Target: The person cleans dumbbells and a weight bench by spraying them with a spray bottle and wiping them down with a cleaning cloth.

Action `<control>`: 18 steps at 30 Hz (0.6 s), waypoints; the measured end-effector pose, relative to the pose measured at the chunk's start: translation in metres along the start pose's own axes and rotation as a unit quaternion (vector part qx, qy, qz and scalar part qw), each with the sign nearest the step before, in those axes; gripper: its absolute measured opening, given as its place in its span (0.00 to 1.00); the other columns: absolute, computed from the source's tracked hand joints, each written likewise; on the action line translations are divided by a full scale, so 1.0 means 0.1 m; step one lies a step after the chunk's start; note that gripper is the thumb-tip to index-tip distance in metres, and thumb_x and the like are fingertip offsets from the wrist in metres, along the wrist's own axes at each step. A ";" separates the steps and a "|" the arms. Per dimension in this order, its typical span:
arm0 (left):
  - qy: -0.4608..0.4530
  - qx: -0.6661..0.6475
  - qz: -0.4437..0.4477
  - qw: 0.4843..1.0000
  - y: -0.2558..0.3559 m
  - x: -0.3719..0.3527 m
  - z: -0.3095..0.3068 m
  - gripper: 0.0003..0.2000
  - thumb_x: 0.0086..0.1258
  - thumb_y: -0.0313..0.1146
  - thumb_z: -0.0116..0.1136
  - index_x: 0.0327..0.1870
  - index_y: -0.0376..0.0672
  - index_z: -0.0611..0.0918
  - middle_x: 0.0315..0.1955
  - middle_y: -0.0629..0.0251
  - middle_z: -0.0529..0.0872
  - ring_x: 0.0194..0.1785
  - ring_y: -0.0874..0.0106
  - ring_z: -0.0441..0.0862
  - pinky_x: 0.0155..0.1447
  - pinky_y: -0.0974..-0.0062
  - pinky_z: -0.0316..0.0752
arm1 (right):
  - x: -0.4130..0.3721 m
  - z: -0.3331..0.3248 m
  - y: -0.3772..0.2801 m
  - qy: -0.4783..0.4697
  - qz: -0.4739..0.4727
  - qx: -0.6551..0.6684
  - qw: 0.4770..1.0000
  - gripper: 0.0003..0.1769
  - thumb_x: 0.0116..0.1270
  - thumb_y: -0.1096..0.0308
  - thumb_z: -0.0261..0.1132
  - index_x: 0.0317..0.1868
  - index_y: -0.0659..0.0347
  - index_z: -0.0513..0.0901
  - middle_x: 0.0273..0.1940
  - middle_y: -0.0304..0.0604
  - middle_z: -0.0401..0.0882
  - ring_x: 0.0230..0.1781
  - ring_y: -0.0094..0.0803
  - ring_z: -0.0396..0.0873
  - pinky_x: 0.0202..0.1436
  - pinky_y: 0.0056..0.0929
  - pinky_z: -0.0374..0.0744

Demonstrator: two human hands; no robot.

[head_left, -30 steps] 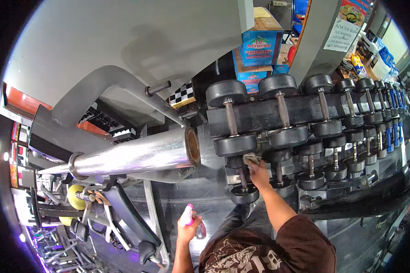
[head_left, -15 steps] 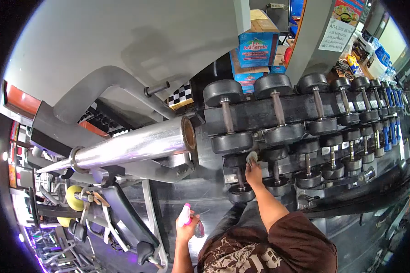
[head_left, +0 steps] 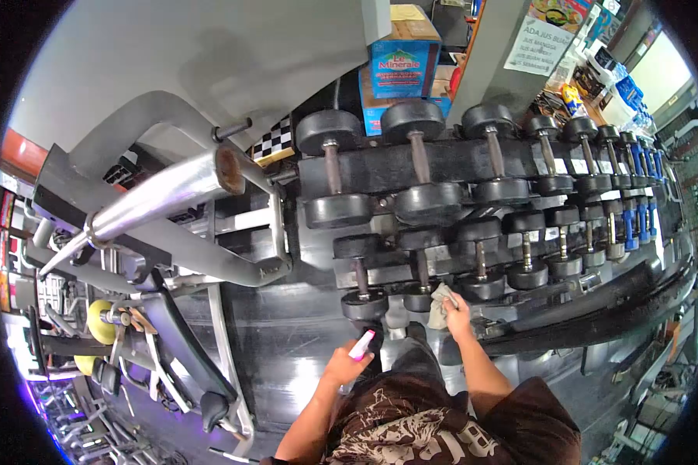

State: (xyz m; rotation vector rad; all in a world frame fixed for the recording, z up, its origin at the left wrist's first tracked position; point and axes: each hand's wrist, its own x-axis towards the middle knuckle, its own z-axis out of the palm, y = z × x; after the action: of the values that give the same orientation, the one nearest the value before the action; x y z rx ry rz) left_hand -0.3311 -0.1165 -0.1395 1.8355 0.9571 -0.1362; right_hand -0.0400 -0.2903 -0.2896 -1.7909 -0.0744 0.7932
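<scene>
My left hand (head_left: pixel 346 366) is wrapped round a spray bottle with a white and pink spray head (head_left: pixel 361 346); its body is mostly hidden by the hand. It is just below the first lower-row dumbbell (head_left: pixel 361 276). In my right hand (head_left: pixel 457 316) is a crumpled pale cloth (head_left: pixel 439 308). The cloth overlaps the near head of the second lower-row dumbbell (head_left: pixel 423 267) at its right edge. Black round-headed dumbbells with metal handles stand in two rows on the rack (head_left: pixel 380 164).
A thick metal bar end (head_left: pixel 229 172) juts out at the left, above a padded bench (head_left: pixel 182 349). Blue water cartons (head_left: pixel 403 68) are stacked behind the rack. Smaller blue dumbbells (head_left: pixel 642 217) sit at the far right. A black rail (head_left: pixel 566 322) runs along the rack's front.
My right hand with the cloth has come off the first lower dumbbell, moving right and toward me. My left hand has raised the spray bottle closer to the rack. The view has shifted right.
</scene>
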 end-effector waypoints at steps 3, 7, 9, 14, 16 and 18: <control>-0.029 -0.011 -0.045 0.999 0.23 0.01 0.45 0.21 0.66 0.45 0.65 0.50 0.38 0.80 0.44 0.41 0.86 0.50 0.40 0.81 0.53 0.51 0.79 | -0.13 -0.48 -0.32 0.040 -0.056 0.005 0.998 0.19 0.76 0.63 0.64 0.63 0.62 0.80 0.49 0.37 0.83 0.48 0.24 0.78 0.53 0.25 0.76; -0.011 -0.003 -0.051 0.999 0.23 0.18 1.02 0.20 0.65 0.44 0.65 0.48 0.38 0.80 0.42 0.42 0.87 0.49 0.44 0.84 0.54 0.53 0.79 | -0.43 -0.99 -0.62 0.045 -0.047 0.017 0.998 0.20 0.77 0.64 0.63 0.62 0.66 0.78 0.53 0.42 0.84 0.51 0.26 0.79 0.58 0.26 0.76; 0.025 0.003 -0.016 1.000 0.26 0.24 1.24 0.21 0.67 0.45 0.66 0.53 0.39 0.82 0.41 0.46 0.88 0.48 0.49 0.86 0.54 0.58 0.79 | -0.48 -1.24 -0.49 0.028 -0.042 -0.004 0.999 0.20 0.77 0.63 0.64 0.63 0.66 0.78 0.54 0.41 0.84 0.52 0.27 0.79 0.58 0.26 0.76; 0.094 0.023 -0.001 0.995 0.38 0.33 1.57 0.18 0.68 0.41 0.63 0.49 0.35 0.81 0.36 0.49 0.88 0.36 0.56 0.89 0.45 0.61 0.81 | -0.65 -1.58 -0.43 0.021 -0.018 -0.062 0.998 0.19 0.75 0.67 0.64 0.62 0.63 0.81 0.51 0.40 0.84 0.51 0.26 0.79 0.57 0.25 0.76; 0.094 -0.030 -0.027 0.995 0.29 0.38 1.68 0.17 0.68 0.40 0.65 0.48 0.35 0.80 0.34 0.51 0.88 0.34 0.61 0.89 0.44 0.64 0.81 | -0.65 -1.62 -0.43 -0.005 -0.028 -0.063 0.998 0.19 0.75 0.67 0.64 0.62 0.63 0.81 0.51 0.40 0.84 0.50 0.25 0.79 0.57 0.25 0.76; 0.090 -0.083 -0.058 0.991 0.24 0.35 1.71 0.17 0.66 0.39 0.68 0.48 0.35 0.80 0.34 0.55 0.88 0.36 0.67 0.88 0.45 0.69 0.81 | -0.68 -1.57 -0.49 -0.022 -0.028 -0.063 0.997 0.18 0.73 0.67 0.66 0.60 0.64 0.81 0.52 0.45 0.84 0.53 0.31 0.80 0.59 0.30 0.77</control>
State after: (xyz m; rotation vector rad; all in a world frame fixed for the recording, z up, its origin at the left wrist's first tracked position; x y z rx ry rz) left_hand -0.2370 -0.2417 -0.2200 1.6585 1.1667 0.0377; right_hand 0.0087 -0.4295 -0.1907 -1.8816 -0.2071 0.8040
